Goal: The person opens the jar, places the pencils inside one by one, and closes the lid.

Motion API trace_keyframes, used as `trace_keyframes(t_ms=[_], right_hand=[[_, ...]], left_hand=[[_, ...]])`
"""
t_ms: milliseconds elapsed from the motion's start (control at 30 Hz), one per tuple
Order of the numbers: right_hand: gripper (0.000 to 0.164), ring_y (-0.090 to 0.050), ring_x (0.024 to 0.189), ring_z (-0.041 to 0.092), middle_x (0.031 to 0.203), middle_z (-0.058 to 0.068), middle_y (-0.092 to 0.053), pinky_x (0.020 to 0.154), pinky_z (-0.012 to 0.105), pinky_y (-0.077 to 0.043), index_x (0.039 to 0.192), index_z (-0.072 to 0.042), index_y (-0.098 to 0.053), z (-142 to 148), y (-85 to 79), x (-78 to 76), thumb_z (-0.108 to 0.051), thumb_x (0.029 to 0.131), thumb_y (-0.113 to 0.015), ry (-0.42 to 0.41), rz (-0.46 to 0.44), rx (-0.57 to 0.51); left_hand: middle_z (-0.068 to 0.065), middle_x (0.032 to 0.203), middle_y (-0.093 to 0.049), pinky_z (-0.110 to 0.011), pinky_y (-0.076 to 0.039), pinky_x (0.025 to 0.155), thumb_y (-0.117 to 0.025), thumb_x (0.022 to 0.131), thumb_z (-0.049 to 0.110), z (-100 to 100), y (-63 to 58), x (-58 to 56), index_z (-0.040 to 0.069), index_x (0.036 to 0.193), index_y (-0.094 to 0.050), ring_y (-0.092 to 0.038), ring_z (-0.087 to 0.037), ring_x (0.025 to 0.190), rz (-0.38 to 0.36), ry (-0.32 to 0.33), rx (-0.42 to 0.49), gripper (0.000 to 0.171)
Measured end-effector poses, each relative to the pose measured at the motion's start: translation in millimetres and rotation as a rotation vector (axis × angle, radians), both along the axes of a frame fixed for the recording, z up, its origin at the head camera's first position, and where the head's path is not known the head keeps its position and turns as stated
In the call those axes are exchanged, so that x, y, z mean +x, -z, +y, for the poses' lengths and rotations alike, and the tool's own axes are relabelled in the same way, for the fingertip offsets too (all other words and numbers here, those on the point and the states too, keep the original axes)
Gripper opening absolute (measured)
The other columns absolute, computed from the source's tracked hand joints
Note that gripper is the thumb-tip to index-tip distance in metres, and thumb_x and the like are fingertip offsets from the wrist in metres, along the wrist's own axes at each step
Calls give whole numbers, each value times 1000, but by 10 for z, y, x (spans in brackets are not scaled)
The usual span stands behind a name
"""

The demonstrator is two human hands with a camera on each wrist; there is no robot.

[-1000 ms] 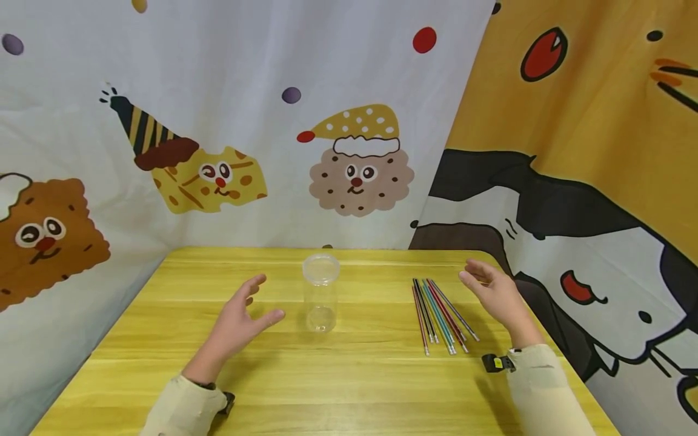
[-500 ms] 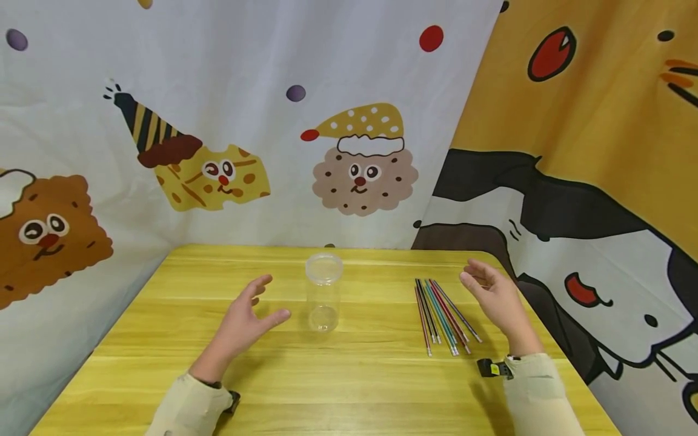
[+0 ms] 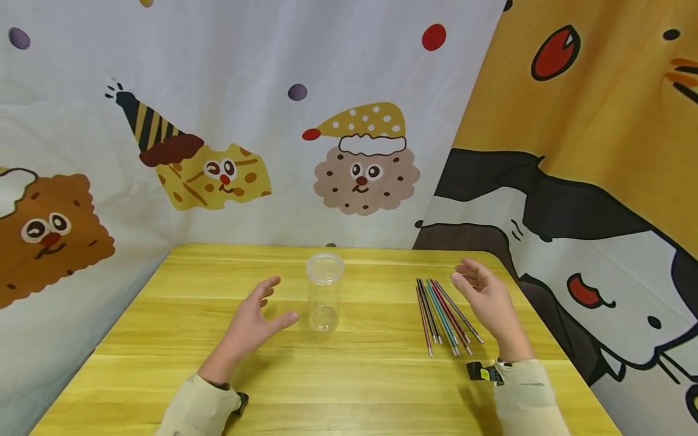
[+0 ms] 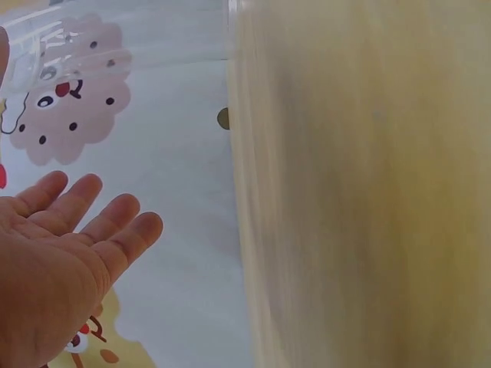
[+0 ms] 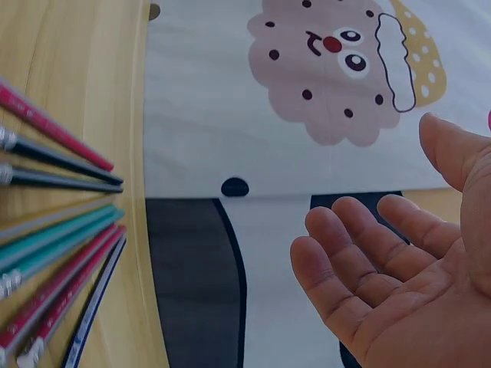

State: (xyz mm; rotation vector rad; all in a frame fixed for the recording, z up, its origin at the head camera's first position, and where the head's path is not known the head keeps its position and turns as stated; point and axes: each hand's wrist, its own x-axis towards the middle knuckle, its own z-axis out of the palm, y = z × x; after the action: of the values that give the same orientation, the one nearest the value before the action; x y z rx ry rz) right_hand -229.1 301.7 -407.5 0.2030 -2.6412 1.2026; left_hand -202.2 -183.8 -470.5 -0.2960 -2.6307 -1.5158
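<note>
A clear plastic jar (image 3: 325, 297) stands upright on the wooden table, left of a fanned-out bunch of pencils (image 3: 444, 315). Red, black, teal and blue shafts show among them, their eraser ends toward the near edge. Just left of the jar is my left hand (image 3: 251, 324), fingers and thumb spread apart, holding nothing. The left wrist view catches the jar (image 4: 153, 46) sideways along its top edge. My right hand (image 3: 488, 300) is to the right of the pencils, loosely bent and without anything in it; the right wrist view shows its palm (image 5: 414, 307) beside the pencils (image 5: 57, 253).
The yellow wooden table (image 3: 338, 387) ends at a white cartoon-printed curtain (image 3: 245, 60) behind it. A yellow, black and white printed cloth (image 3: 545, 133) borders the right side. Each wrist carries a small black device (image 3: 482, 372) on a strap.
My left hand has drifted right, closer to the jar. The right hand has shifted slightly left toward the pencils. The head view has turned a little; the jar and pencils stay put.
</note>
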Motion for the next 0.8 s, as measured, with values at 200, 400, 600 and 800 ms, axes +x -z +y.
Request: trace_keyframes(t_ms=[200, 400, 600, 800], right_hand=[[66, -61, 136, 37, 153, 20, -60, 98, 13, -46, 163, -10, -42, -126, -14, 13, -45, 110, -59, -31, -4, -17], [64, -62, 134, 36, 152, 18, -61, 100, 16, -49, 163, -10, -44, -251, 20, -17, -43, 110, -60, -79, -9, -23], [63, -63, 133, 35, 153, 16, -62, 101, 20, -52, 163, -13, -44, -354, 48, -26, -44, 110, -60, -108, -16, -24], [61, -63, 134, 33, 152, 15, -62, 101, 18, -51, 162, -15, -45, -443, 72, -38, -42, 110, -61, -134, -15, -29]], left_hand=[[-17, 170, -40, -69, -40, 120, -87, 90, 46, 77, -29, 0, 13, 165, -35, -41, -49, 153, -9, 8, 15, 98], [-16, 171, -40, -68, -39, 121, -89, 89, 41, 180, -63, -19, 14, 165, -34, -40, -47, 154, -19, 26, 16, 98], [-13, 171, -40, -66, -37, 124, -90, 88, 40, 288, -77, -52, 10, 166, -32, -39, -44, 155, -14, 60, 32, 101], [-14, 171, -39, -64, -36, 126, -93, 86, 38, 391, -73, -92, 9, 166, -29, -39, -44, 156, -8, 86, 61, 107]])
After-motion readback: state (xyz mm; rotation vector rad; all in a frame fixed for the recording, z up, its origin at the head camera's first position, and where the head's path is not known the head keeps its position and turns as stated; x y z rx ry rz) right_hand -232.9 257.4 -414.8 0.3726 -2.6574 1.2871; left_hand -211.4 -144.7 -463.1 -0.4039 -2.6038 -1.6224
